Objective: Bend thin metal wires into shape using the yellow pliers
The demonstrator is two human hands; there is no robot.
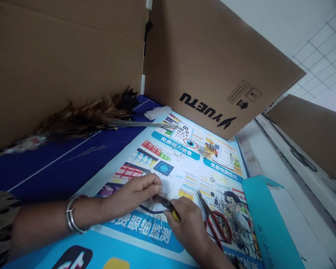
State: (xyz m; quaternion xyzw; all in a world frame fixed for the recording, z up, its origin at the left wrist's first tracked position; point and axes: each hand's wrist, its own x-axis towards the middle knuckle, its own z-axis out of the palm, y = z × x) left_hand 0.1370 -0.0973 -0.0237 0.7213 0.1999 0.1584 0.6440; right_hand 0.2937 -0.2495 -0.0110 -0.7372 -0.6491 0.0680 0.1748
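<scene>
Wire loop [173, 183], thin, round, left hand [133, 194] pinching, yellow-handled pliers [168, 205]

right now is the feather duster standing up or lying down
Lying down: the feather duster rests lengthwise on the blue tabletop along the cardboard wall, handle end to the left.

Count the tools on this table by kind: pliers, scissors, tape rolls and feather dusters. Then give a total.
Pliers: 1, held in the right hand, tips at the wire ring pinched by the left hand
Scissors: 1, red-handled
Tape rolls: 1
Feather dusters: 1
Total: 4
</scene>
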